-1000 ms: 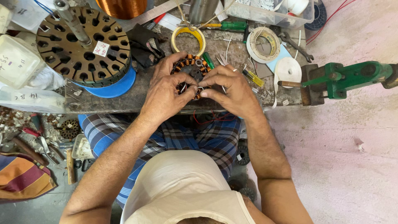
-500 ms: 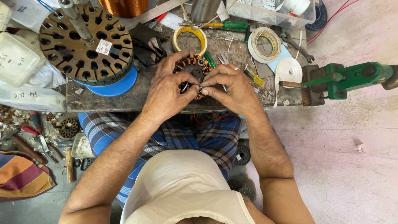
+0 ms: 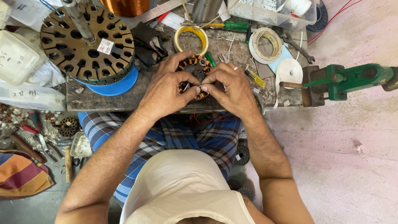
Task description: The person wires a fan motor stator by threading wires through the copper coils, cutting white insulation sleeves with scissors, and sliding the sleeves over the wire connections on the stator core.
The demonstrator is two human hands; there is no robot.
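Note:
A small round stator [image 3: 195, 66] wound with copper coils lies on the workbench [image 3: 107, 101] near its front edge. My left hand [image 3: 168, 89] covers its left side, thumb and forefinger pinched at the lower rim. My right hand [image 3: 228, 85] covers its right side, fingertips meeting the left hand's at the same spot. Both hands grip the stator, and much of it is hidden beneath them. Thin red wires [image 3: 207, 119] hang below the bench edge over my checked cloth.
A large dark slotted stator core [image 3: 89, 43] sits on a blue disc at the left. Rolls of yellow [image 3: 190, 37] and white tape [image 3: 267, 43], screwdrivers [image 3: 232, 25], a copper wire spool [image 3: 126, 6] and a green vise [image 3: 348, 81] crowd the bench. Tools litter the floor at the left.
Both hands stay on the small stator; the fingertips have shifted only slightly at its lower rim.

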